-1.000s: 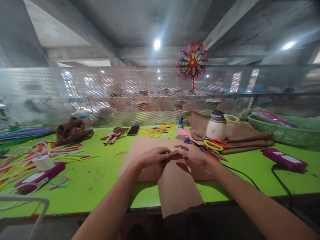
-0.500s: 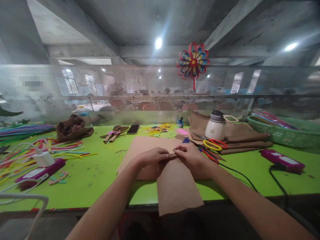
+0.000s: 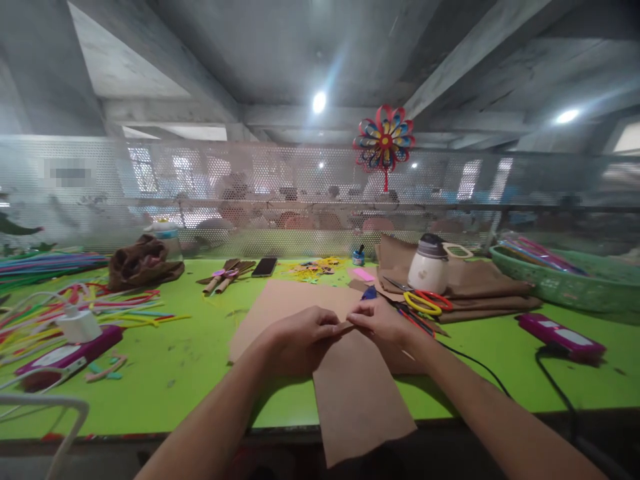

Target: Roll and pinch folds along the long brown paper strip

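Note:
A strip of brown paper (image 3: pixel 357 393) hangs toward me over the table's front edge, its far end folded into a narrow roll or edge. My left hand (image 3: pixel 317 328) pinches that folded end from the left, thumb on top. Close beside it, my right hand (image 3: pixel 377 319) grips the same fold between thumb and fingers. Under both hands lies a larger brown sheet (image 3: pixel 270 307) on the green table (image 3: pixel 200 373).
Scissors (image 3: pixel 425 301), a white bottle (image 3: pixel 429 267) and dark brown paper (image 3: pixel 485 283) stand right of my hands. A phone (image 3: pixel 265 267) lies beyond the sheet. Pipe cleaners (image 3: pixel 145 307) spread at left, a green basket (image 3: pixel 580 283) at right, a purple power strip (image 3: pixel 563 337) before it.
The view has tilted up slightly, so the table appears lower. The paper strip's near end has swung a little to the right and closer. Both hands keep their hold on the fold.

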Tool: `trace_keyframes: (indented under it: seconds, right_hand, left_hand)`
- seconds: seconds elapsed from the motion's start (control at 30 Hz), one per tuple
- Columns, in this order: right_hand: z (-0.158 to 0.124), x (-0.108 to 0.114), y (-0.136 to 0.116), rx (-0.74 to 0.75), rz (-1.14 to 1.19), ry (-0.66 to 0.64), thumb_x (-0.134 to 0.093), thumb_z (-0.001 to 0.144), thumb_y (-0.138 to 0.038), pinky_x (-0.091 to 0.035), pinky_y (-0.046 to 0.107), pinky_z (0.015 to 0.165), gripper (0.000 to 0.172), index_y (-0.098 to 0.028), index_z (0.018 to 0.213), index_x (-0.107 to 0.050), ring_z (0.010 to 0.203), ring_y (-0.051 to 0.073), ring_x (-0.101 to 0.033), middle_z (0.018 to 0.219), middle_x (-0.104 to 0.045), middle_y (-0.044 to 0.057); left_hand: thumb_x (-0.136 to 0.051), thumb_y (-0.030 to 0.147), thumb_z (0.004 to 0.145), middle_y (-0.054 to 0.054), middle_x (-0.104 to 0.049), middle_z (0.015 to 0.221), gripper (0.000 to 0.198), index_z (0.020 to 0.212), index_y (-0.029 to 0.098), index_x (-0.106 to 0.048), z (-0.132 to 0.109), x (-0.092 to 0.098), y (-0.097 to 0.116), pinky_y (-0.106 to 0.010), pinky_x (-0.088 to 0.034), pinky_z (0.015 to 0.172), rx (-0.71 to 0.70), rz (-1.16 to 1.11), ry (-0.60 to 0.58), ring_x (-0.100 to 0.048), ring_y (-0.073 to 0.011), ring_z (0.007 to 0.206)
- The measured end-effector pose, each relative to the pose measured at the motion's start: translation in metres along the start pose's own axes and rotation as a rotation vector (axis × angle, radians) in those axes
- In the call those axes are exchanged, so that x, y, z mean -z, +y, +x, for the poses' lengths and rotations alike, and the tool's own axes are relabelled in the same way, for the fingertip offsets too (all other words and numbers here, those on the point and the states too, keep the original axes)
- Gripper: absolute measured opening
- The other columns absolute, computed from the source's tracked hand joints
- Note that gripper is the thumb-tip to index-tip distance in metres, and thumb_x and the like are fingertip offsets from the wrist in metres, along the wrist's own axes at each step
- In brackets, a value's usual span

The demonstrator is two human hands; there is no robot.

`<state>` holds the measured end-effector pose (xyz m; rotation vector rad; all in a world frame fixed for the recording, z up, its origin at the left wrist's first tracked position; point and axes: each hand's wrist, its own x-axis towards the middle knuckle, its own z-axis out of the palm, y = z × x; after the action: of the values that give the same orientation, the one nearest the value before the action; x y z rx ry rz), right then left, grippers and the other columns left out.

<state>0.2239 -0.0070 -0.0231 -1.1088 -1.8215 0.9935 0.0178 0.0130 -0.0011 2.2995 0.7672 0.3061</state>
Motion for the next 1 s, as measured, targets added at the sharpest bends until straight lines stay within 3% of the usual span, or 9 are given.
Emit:
trace_keyframes:
  seconds: [0.33,0.7,1.0]
  right_hand:
    - [-0.005,0.005,-0.001,0.003,0.027,-0.107,-0.06,0.075,-0.048,-0.031,0.022,0.054,0.037,-0.012,0.074,-0.064,0.06,0.011,-0.043,0.066,-0.054,0.001]
    - [0.0,0.002,0.01,-0.02,0.154,-0.123,-0.063,0.071,-0.054,-0.018,0.023,0.046,0.044,-0.013,0.058,-0.053,0.048,0.006,-0.029,0.051,-0.038,-0.004]
    - [0.003,-0.004,0.011,-0.052,0.081,0.056,-0.064,0.069,-0.051,-0.019,0.022,0.043,0.04,-0.013,0.058,-0.055,0.044,0.007,-0.031,0.048,-0.041,-0.004]
  left_hand:
    - [-0.043,0.044,0.087,-0.003,-0.058,0.079,0.034,0.085,0.013,-0.059,0.001,0.007,0.004,-0.023,-0.039,0.066,-0.095,0.121,0.017,-0.049,-0.013,0.07]
    - [-0.044,0.043,0.087,-0.003,-0.06,0.079,0.033,0.087,0.014,-0.06,0.001,0.006,-0.001,-0.022,-0.038,0.064,-0.116,0.129,0.037,-0.05,-0.0129,0.07]
    - [-0.046,0.036,0.085,-0.003,-0.062,0.083,0.028,0.09,0.013,-0.061,0.005,-0.002,-0.006,-0.022,-0.038,0.064,-0.066,0.119,0.11,-0.051,-0.0134,0.072]
